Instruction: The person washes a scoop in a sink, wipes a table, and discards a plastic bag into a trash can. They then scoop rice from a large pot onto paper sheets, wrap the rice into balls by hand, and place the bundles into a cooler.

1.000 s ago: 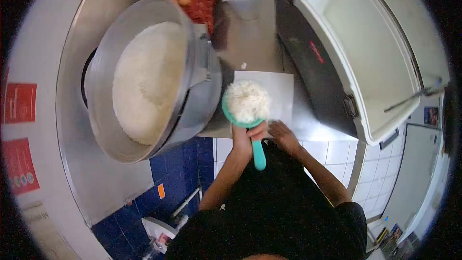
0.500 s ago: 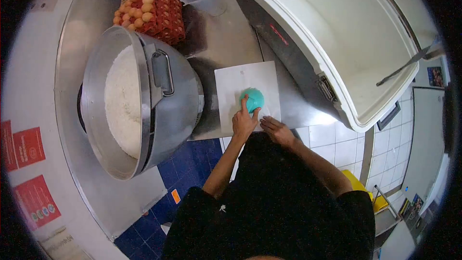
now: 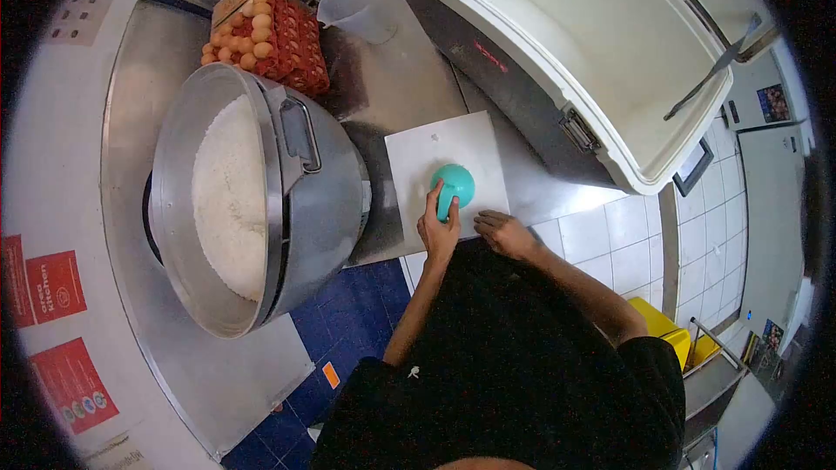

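Note:
A turquoise rounded object with a short handle rests on a white sheet on the steel counter. My left hand is closed around its handle, the thumb and fingers on either side. To the right of it, my right hand lies on the lower right corner of the sheet, fingers together and slightly bent, touching the paper. Whether anything is under those fingers is hidden. Left of the sheet stands a large metal pot with white grains or powder inside.
Brown eggs in red trays stand behind the pot, beside translucent plastic jugs. A large open cooler box with a white interior fills the upper right. Below the counter is blue tiled floor.
My left hand has shifted from pressing on the turquoise object's top to gripping its handle. The right hand stays at the sheet's corner. The whole view has turned slightly.

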`<state>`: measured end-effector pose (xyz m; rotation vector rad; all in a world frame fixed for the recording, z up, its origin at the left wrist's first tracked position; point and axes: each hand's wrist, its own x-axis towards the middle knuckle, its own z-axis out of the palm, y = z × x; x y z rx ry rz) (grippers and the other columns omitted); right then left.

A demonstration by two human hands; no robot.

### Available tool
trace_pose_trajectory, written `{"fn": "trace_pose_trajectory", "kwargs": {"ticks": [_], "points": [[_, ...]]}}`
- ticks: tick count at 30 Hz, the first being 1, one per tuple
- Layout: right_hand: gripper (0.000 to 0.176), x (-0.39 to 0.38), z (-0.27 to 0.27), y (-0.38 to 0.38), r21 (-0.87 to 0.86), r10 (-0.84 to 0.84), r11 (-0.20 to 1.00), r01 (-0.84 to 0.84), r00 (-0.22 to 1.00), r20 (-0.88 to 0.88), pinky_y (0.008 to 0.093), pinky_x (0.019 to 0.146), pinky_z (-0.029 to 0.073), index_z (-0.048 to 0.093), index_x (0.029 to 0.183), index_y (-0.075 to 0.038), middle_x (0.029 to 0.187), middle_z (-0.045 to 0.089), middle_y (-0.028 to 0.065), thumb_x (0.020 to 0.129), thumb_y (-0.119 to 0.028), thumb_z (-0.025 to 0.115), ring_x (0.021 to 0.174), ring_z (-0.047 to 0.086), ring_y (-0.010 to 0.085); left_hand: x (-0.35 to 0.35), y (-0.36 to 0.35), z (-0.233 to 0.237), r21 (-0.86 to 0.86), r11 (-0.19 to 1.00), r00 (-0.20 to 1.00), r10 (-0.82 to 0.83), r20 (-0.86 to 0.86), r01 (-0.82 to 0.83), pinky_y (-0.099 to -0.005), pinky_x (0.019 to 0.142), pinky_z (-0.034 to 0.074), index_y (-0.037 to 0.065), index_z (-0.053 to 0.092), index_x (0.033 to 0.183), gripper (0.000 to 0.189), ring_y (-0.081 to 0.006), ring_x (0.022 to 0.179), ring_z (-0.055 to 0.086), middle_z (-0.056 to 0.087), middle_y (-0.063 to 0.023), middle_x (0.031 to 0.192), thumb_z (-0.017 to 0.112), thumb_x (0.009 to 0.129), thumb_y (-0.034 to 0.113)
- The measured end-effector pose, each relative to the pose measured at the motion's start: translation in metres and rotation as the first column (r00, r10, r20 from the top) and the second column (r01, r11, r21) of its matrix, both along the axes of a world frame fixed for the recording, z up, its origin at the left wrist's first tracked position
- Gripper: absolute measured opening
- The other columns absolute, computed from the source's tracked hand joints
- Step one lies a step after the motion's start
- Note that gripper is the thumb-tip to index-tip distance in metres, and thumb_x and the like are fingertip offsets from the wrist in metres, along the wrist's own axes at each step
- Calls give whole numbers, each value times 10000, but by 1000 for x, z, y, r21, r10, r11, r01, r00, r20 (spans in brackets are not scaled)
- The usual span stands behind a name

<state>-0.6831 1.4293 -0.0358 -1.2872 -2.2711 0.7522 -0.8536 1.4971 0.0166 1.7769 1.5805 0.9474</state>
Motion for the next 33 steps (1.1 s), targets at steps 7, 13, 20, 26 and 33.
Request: {"fn": "trace_pose_trajectory", "kwargs": {"ticks": [7,13,20,26,33], "points": [[402,3,11,8,-23,87,996,-86,995,37,413,1004,453,554,1179,-4,1234,566,175,781,-41,598,1194,525,333,1,-2,-3,99,995,1000,2,-14,0,-404,717,536,93,532,1299,434,-372,898,679,648,-200,1129,638,879,117],[349,4,4,6,21,84,996,-85,996,26,410,1001,456,591,1154,0,1230,583,168,813,-73,600,1182,533,328,3,-13,0,89,996,998,6,-57,-1,-398,693,527,94,532,1305,430,-378,847,676,644,-208,1110,635,891,147],[344,11,-2,12,89,77,993,-81,996,48,397,1025,435,619,1136,-22,1218,603,129,803,-110,607,1190,534,296,5,-9,-12,9,997,996,80,29,-80,-411,844,493,75,506,1298,377,-379,1047,624,604,-221,1196,576,943,182],[414,6,-14,-9,-4,121,993,-121,990,77,398,1055,411,573,1203,-30,1278,566,131,799,-123,574,1226,511,305,4,-12,-18,-72,989,977,142,156,-132,-403,894,469,21,544,1243,332,-308,1062,608,617,-198,1170,580,948,169],[384,12,-5,10,55,113,991,-119,988,106,402,1045,421,585,1178,-25,1236,587,139,809,-133,573,1215,521,297,15,4,-4,-125,984,982,144,120,-129,-382,954,429,-8,552,1215,322,-272,1094,560,590,-155,1186,577,961,187]]}}
